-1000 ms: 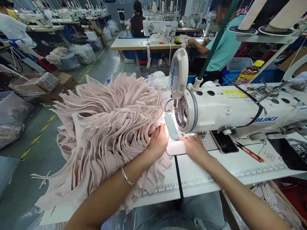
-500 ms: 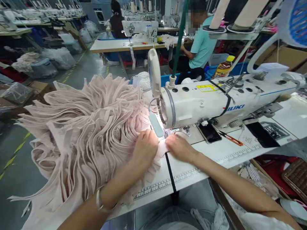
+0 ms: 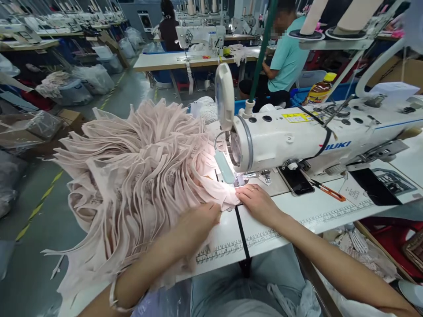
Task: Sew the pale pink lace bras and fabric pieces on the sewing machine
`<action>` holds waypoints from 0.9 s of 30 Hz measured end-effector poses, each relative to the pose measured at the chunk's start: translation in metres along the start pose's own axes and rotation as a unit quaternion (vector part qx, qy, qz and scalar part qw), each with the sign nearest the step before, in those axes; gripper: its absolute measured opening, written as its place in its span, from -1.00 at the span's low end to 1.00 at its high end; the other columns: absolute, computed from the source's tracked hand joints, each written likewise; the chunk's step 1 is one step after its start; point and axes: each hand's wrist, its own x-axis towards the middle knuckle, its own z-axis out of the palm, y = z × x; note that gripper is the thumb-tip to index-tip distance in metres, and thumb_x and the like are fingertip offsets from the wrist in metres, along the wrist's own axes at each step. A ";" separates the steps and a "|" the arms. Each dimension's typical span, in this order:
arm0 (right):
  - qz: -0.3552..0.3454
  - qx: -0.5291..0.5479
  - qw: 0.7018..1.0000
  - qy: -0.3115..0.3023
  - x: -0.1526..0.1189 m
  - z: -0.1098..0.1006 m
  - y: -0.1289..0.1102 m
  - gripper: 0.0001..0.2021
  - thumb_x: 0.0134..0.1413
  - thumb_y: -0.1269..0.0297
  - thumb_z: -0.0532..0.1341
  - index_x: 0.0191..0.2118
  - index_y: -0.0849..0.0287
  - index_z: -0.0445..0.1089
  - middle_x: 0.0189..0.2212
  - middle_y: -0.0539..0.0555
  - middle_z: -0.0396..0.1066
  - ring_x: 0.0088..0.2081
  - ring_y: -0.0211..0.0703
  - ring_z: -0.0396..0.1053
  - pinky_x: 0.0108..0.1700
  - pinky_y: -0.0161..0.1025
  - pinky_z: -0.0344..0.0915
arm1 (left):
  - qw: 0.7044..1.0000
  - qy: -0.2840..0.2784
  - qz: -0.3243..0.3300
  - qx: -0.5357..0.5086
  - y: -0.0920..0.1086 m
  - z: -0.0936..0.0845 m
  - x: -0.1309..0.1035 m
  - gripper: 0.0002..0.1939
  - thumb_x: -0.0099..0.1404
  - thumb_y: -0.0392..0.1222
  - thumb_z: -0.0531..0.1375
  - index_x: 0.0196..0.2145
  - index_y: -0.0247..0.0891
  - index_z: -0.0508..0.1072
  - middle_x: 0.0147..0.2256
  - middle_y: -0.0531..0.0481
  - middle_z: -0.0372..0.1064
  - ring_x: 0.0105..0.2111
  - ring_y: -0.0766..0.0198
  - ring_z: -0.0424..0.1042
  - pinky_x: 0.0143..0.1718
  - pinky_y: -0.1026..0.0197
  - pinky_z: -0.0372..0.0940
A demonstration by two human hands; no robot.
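A large heap of pale pink fabric pieces (image 3: 142,176) covers the left of the sewing table, their layers fanned and ruffled. One pink strip (image 3: 224,193) runs from the heap to the lit needle area of a white sewing machine (image 3: 280,136). My right hand (image 3: 259,203) has its fingers pressed together on the strip's right end, just in front of the presser foot. My left hand (image 3: 200,222), slightly blurred, is closed at the strip's near edge, fingers curled; its fingertips are partly hidden. A pale green guard (image 3: 224,167) hangs before the needle.
On the machine table lie a phone (image 3: 299,181), orange-handled snips (image 3: 328,191) and a dark flat panel (image 3: 375,187). A printed ruler (image 3: 221,252) follows the front edge. A drink bottle (image 3: 319,90) stands behind the machine. Another person (image 3: 287,57) sits beyond.
My left hand has drawn back from the needle toward my body, uncovering more of the strip. My right hand stays near the presser foot. The whole view has shifted slightly.
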 end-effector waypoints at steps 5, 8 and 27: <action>-0.007 0.013 1.000 0.027 -0.005 -0.006 -0.001 -0.76 0.37 0.40 0.10 0.04 0.20 0.45 -0.02 0.15 0.54 0.03 -0.05 0.41 0.07 -0.08 0.31 | 0.962 0.114 0.076 0.234 -0.004 0.024 0.034 -0.74 0.40 -0.48 0.03 -0.07 -0.37 0.45 -0.11 -0.18 0.48 -0.10 0.08 0.42 -0.07 0.06 0.25; -0.004 0.003 1.000 0.012 -0.005 -0.010 -0.004 -0.80 0.32 0.29 0.19 -0.01 0.19 0.46 -0.04 0.16 0.55 0.03 0.00 0.41 0.11 -0.01 0.27 | 0.958 0.158 0.113 0.211 -0.006 0.021 0.033 -0.79 0.40 -0.46 0.08 -0.35 -0.31 0.44 -0.28 -0.10 0.49 -0.22 0.11 0.42 -0.11 0.06 0.24; 0.249 -0.019 0.960 -0.122 0.012 -0.018 -0.014 -0.79 0.27 0.18 0.23 -0.36 0.16 0.41 -0.41 0.10 0.46 -0.30 -0.05 0.37 -0.18 -0.17 0.20 | 0.999 -0.036 0.004 0.026 0.004 0.004 0.035 -0.64 0.37 -0.52 -0.07 0.03 -0.29 0.30 -0.08 -0.14 0.38 -0.27 0.22 0.48 -0.30 0.24 0.33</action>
